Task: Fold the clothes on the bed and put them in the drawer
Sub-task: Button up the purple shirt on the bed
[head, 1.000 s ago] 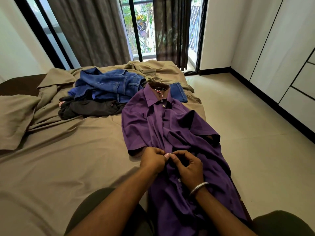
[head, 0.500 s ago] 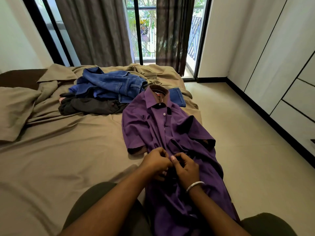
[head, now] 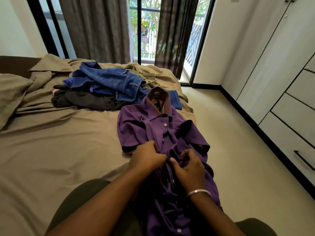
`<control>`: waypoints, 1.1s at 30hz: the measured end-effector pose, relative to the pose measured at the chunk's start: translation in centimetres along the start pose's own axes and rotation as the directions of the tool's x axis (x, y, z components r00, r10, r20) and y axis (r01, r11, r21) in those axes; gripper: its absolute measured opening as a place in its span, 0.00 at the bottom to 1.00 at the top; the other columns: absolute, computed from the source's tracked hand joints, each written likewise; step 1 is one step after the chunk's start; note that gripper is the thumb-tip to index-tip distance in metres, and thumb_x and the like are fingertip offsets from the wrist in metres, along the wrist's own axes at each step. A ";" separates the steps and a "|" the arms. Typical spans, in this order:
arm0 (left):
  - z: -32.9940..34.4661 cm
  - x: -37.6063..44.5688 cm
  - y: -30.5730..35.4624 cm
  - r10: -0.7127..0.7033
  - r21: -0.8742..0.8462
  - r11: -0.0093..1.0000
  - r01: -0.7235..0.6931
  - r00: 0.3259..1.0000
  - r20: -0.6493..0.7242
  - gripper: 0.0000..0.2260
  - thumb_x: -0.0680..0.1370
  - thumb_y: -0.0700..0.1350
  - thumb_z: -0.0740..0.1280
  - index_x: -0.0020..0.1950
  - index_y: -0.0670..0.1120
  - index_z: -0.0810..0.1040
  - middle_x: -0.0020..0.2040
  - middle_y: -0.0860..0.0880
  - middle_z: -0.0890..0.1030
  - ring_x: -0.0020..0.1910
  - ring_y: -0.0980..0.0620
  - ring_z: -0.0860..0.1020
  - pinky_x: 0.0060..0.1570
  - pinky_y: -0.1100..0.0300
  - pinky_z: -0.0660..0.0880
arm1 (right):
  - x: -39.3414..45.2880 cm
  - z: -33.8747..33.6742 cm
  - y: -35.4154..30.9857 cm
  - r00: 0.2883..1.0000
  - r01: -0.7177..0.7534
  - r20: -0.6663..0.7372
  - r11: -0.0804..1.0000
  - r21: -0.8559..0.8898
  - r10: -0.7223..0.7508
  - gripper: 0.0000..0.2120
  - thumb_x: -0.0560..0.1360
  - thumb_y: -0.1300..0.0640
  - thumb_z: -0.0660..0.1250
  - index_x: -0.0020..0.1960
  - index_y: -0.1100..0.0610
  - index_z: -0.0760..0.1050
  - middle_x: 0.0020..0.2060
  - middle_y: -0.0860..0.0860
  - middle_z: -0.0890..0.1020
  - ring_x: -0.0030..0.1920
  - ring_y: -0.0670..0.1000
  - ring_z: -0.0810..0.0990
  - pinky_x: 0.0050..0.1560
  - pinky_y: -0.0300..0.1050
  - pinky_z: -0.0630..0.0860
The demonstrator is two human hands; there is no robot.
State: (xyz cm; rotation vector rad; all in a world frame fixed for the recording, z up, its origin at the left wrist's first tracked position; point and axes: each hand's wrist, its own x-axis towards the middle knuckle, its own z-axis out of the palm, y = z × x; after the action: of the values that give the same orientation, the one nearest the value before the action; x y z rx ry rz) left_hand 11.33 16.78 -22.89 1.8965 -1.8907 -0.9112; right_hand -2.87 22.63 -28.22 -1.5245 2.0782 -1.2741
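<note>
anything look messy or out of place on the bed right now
Yes. The blue jeans lie crumpled over a dark garment in an unfolded heap at the far side of the bed. The purple shirt lies at the right edge, its sleeve reaching over it, while both hands work its front.

Left hand, right hand pinching purple shirt

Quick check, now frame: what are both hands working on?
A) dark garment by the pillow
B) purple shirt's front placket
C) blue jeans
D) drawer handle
B: the left hand and right hand both pinch the front of the purple shirt; the blue jeans lie untouched farther up the bed.
</note>
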 end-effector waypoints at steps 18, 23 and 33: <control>0.6 4.0 -1.8 0.001 -0.051 0.999 -0.006 0.996 -0.092 0.09 0.74 0.41 0.73 0.45 0.49 0.73 0.46 0.49 0.81 0.47 0.48 0.79 0.45 0.55 0.75 | 5.6 -1.1 2.8 0.942 -0.264 -0.204 0.964 0.036 0.266 0.08 0.71 0.60 0.75 0.46 0.54 0.78 0.46 0.54 0.81 0.42 0.50 0.79 0.40 0.33 0.69; 0.9 4.0 -1.4 -0.006 -0.204 0.979 -0.012 0.996 -0.091 0.11 0.74 0.42 0.74 0.48 0.46 0.72 0.43 0.49 0.82 0.46 0.50 0.80 0.50 0.54 0.76 | 3.9 0.3 -0.7 0.997 0.039 -0.063 0.998 -0.058 -0.043 0.07 0.69 0.52 0.76 0.43 0.51 0.80 0.39 0.46 0.81 0.39 0.44 0.79 0.40 0.36 0.76; 0.8 2.9 -1.1 0.254 0.002 0.966 -0.259 0.946 -0.200 0.10 0.74 0.42 0.74 0.46 0.50 0.74 0.43 0.51 0.77 0.43 0.51 0.78 0.41 0.58 0.73 | 1.7 2.1 0.3 0.985 -0.052 0.154 0.984 -0.173 0.079 0.07 0.71 0.54 0.75 0.48 0.55 0.84 0.43 0.48 0.85 0.40 0.44 0.79 0.39 0.22 0.67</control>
State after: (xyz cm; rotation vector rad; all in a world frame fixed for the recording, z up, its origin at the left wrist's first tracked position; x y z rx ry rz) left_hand 11.44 14.21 -24.81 1.6108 -1.9362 -0.6349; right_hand -2.38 20.13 -29.23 -1.5565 2.1576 -0.9399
